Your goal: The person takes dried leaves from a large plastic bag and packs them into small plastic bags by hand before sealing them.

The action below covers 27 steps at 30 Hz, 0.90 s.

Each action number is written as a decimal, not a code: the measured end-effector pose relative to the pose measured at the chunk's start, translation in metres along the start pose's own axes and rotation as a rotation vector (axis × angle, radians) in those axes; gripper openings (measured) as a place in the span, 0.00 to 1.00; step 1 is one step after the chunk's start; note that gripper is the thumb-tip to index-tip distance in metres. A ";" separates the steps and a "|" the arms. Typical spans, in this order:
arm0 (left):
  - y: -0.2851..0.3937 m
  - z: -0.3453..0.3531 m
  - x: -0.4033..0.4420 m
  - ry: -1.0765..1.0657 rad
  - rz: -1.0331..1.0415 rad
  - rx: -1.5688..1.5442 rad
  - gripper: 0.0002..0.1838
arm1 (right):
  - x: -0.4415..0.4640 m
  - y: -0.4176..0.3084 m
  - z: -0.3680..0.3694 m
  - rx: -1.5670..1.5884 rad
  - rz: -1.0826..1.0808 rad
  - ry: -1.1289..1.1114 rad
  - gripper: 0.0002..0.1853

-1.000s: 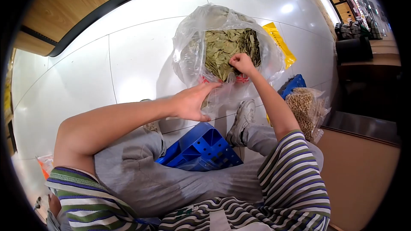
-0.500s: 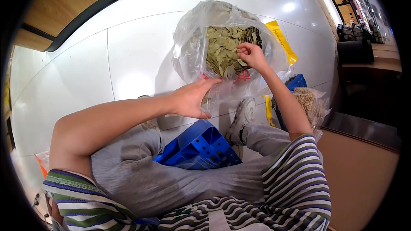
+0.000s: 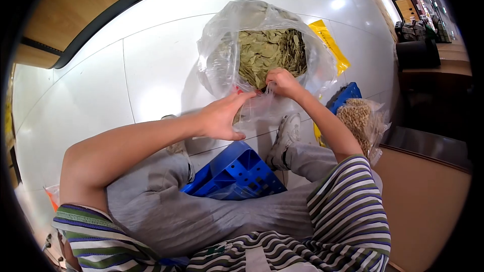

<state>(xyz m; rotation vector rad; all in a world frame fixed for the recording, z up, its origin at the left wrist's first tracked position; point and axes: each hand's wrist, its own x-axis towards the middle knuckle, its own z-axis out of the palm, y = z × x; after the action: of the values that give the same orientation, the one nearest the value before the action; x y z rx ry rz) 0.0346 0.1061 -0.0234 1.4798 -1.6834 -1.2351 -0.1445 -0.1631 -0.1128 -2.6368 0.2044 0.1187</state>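
A large clear plastic bag (image 3: pixel 214 63) stands on the floor with its mouth wide, showing a mass of dry green-brown leaves (image 3: pixel 269 53). In front of it is a smaller clear plastic bag (image 3: pixel 259 108) with a few leaves low in it. My left hand (image 3: pixel 224 116) curves around the small bag's left side, thumb and fingers wide apart with the plastic between them. At the near edge of the leaves, my right hand (image 3: pixel 283 82) is closed in a pinch on gathered clear plastic at the small bag's upper edge. Its fingertips are partly hidden.
A blue plastic crate (image 3: pixel 234 168) sits between my legs. To the right lie a bag of tan, nut-like pieces (image 3: pixel 354 118) and another blue crate (image 3: pixel 345 95). A yellow packet (image 3: pixel 328 45) rests beyond the large bag. A wooden cabinet (image 3: pixel 91 5) stands far left.
My right hand has come down from over the leaves toward my left hand and now pinches clear plastic. My left hand has stayed nearly in place.
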 end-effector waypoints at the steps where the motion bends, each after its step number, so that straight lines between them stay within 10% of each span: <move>1: 0.001 0.000 0.001 -0.003 -0.001 0.001 0.56 | -0.001 -0.003 -0.001 -0.013 0.005 -0.003 0.07; 13: 0.001 0.000 0.001 -0.006 0.013 0.006 0.55 | 0.003 0.014 -0.034 0.113 0.333 0.227 0.09; 27: 0.007 -0.006 -0.001 -0.054 -0.034 -0.023 0.57 | 0.002 0.005 -0.003 0.020 0.004 0.234 0.04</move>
<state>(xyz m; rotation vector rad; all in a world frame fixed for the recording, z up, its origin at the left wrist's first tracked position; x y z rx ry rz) 0.0374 0.1056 -0.0140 1.4800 -1.6794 -1.3187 -0.1436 -0.1690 -0.1130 -2.6263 0.2878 -0.1913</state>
